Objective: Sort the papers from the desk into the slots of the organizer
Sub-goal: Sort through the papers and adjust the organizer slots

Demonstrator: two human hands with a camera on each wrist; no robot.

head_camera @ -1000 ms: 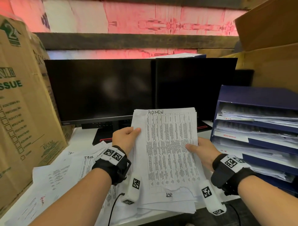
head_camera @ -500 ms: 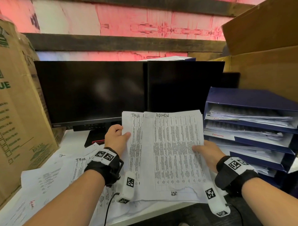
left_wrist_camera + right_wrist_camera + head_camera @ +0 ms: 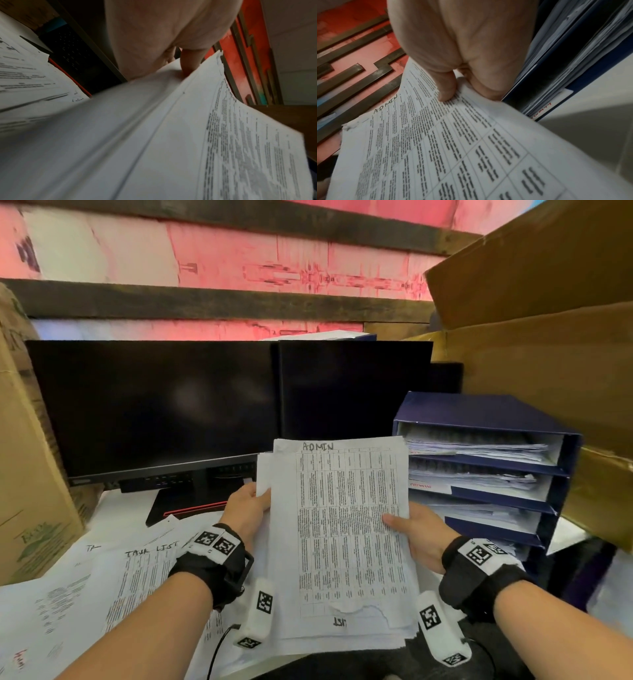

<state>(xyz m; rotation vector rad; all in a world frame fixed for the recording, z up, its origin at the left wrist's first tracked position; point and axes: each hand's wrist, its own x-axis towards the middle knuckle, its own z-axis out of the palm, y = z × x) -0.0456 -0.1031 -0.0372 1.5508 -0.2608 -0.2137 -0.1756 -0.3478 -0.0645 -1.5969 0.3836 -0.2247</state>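
I hold a stack of printed papers (image 3: 346, 529) upright over the desk edge; its top sheet (image 3: 453, 142) is marked ADMIN by hand. My left hand (image 3: 248, 508) pinches the stack's left edge, the thumb (image 3: 189, 63) lying between sheets. On the right edge my right hand (image 3: 418, 534) grips it, thumb (image 3: 447, 88) on the printed face. The blue organizer (image 3: 565, 474) stands just right of the stack, each slot holding papers; one slot (image 3: 431, 486) carries a red label. More sheets (image 3: 113, 577), one headed TASK LIST, lie spread on the desk at the left.
Two dark monitors (image 3: 164, 405) stand right behind the papers. A tall cardboard box (image 3: 27, 474) walls the left side. Large brown boxes (image 3: 548, 337) overhang the organizer at the right. A black cable (image 3: 219, 645) hangs off the desk's front edge.
The sheet fanned out to the left half a second ago is drawn back behind the ADMIN sheet, so the stack is narrower. Both hands keep their hold.
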